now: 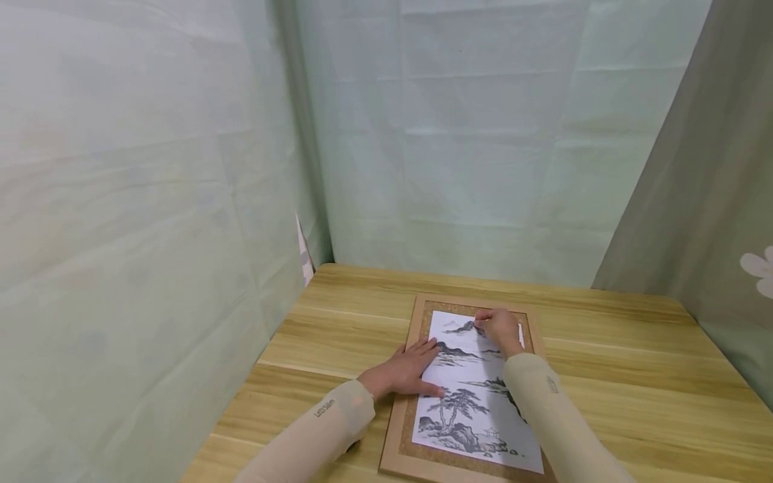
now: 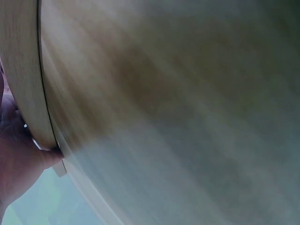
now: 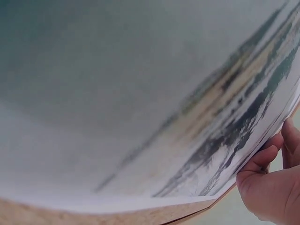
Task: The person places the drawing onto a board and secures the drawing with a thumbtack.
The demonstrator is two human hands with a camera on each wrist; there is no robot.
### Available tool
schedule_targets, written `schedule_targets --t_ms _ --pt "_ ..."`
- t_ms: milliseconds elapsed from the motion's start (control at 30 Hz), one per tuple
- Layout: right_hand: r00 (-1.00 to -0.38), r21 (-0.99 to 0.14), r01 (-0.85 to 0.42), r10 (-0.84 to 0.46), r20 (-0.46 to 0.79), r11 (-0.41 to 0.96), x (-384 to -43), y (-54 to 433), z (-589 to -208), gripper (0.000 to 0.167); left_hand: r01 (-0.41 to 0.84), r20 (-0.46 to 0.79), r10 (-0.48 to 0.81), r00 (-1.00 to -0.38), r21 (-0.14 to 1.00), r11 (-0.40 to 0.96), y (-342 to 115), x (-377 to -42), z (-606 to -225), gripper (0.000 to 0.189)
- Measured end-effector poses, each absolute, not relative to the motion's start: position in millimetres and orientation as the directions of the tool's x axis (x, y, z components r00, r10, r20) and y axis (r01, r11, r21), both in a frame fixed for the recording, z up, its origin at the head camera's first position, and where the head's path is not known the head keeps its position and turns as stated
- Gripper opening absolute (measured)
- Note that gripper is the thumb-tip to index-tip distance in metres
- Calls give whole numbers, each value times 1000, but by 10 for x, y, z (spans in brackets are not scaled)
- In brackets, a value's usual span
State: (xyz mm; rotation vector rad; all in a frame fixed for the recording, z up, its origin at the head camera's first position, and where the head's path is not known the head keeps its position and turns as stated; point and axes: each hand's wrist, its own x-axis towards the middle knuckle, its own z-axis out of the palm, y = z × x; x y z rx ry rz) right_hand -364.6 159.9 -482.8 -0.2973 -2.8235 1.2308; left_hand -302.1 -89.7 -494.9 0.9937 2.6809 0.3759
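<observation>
A sheet of paper with an ink landscape point(image 1: 459, 372) lies on a wood-framed cork board point(image 1: 400, 439). My left hand point(image 1: 410, 369) rests on the board's left side, fingers spread over the frame and onto the sheet. In the left wrist view, part of the left hand point(image 2: 21, 154) shows beside the frame's edge. Near the sheet's top edge, my right hand point(image 1: 500, 329) has its fingers bent and fingertips at the paper. The right wrist view has the right hand point(image 3: 269, 180) low against the picture; I cannot tell whether anything is between its fingertips.
The board lies on a wood-grain table point(image 1: 338, 315), toward its middle front. Pale green curtains point(image 1: 471, 147) hang behind and along the left side. A darker drape with a white flower point(image 1: 757, 272) hangs at the right.
</observation>
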Motion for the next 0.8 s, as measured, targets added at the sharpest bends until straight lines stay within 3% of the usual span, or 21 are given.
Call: schedule_targets --t_ms 467,800 --pt "-972 -702 205 225 -65 682 -3636 1612 -4831 7 592 -157 665 -730 342 730 -879 -3002 -4937 97" --pt "-983 -720 140 183 -18 679 -3613 1664 -4834 7 593 -152 661 -735 329 735 -875 -3033 -4957 97"
